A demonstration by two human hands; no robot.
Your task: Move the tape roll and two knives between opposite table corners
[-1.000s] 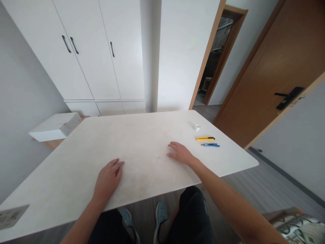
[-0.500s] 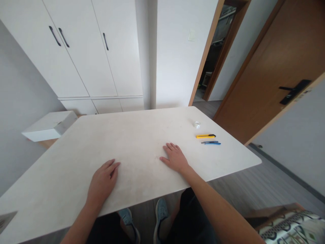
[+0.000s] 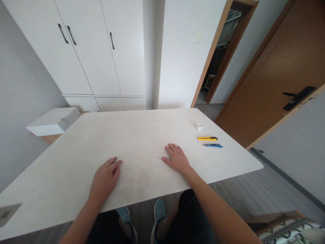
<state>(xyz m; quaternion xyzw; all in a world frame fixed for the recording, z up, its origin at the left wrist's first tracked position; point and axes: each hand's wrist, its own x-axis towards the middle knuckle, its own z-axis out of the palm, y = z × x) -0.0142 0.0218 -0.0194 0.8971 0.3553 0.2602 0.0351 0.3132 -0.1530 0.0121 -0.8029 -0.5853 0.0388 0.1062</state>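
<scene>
Left hand: I see the left hand (image 3: pixel 105 179) palm down on the white tabletop (image 3: pixel 137 132), narrow in shape – unclenched, fingers stretched forward close together, the thumb side turned inward. The underside of the palm is hidden from me.
Right hand: I have the right hand (image 3: pixel 177 160) also resting palm down on the tabletop, wider than the left, with the thumb spread away from the fingers. It is well apart from the left hand and closer to the tools.
Blue tool: beyond the right hand and off to its right, I make out a slim blue pen-like tool (image 3: pixel 213 145) lying flat; at this size I cannot tell whether it is a pen or a craft knife.
Yellow cutter: just beside it, on the far side, a yellow utility knife (image 3: pixel 207 138) with a dark end pointing right lies roughly parallel, the two apart.
Tape: farther back, near the table's right edge, I see a small roll of tape (image 3: pixel 199 127).
Table corner: a grey panel (image 3: pixel 9 214) sits at the near left.
Under the edge: light blue shoes (image 3: pixel 159 211) on a grey floor.
Around the room: white wardrobe (image 3: pixel 129 61) ahead, white box (image 3: pixel 50 119) at left, brown door (image 3: pixel 274 64) with a black lever handle (image 3: pixel 299 98) at right – and patterned fabric (image 3: pixel 291 233) low in my right corner.
</scene>
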